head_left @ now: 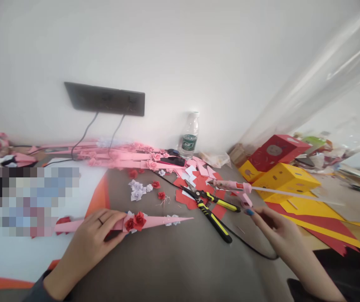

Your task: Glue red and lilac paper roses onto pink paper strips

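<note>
A long, pointed pink paper strip lies across the grey table, dressed with red paper roses and small white paper flowers. My left hand is closed around it, left of the red roses. To the right, a pink hot glue gun lies with its nozzle toward the left and a long glue stick out of its back. The fingertips of my right hand pinch at the lower end of its handle. Long-nose pliers with yellow-black handles lie spread between the hands.
Loose white flowers and red and white paper pieces lie mid-table. Behind stand a water bottle and more pink flowered strips. Red and yellow boxes are at right. A black cord crosses the front.
</note>
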{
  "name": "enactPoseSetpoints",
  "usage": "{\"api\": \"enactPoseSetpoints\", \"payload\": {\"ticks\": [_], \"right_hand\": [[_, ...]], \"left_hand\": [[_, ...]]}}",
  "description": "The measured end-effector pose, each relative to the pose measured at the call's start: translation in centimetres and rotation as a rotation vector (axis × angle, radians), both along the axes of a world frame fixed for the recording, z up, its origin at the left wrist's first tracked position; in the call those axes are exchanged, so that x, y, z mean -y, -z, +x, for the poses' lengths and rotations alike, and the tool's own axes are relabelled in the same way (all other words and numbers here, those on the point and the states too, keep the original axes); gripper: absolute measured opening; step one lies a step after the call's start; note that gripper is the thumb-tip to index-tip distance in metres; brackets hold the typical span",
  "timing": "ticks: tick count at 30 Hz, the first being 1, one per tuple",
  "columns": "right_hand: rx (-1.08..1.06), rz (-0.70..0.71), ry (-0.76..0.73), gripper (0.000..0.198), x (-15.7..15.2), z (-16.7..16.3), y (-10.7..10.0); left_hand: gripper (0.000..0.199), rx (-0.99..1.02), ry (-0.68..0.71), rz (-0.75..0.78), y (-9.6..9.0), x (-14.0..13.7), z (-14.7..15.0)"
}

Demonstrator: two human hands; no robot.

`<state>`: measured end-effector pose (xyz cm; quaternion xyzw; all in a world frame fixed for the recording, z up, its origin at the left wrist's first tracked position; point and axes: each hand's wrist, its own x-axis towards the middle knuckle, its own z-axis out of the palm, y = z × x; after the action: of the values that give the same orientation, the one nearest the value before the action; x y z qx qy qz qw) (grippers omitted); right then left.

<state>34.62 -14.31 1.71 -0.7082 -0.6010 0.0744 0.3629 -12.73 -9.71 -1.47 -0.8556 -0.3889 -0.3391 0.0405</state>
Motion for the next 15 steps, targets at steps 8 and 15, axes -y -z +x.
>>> {"api": "enactPoseSetpoints", "payload": {"ticks": [8, 15], "right_hand": [[0.041, -0.077, -0.734, 0.012, -9.0, -14.0, -4.8], [0.389, -0.183, -0.783, 0.014, -12.9, -18.6, -1.4]], "left_hand": [[0.017, -0.028, 0.008, 0.115, 0.0, 0.0, 0.3], [0.017, -0.026, -0.017, 0.137, 0.0, 0.2, 0.5]]}}
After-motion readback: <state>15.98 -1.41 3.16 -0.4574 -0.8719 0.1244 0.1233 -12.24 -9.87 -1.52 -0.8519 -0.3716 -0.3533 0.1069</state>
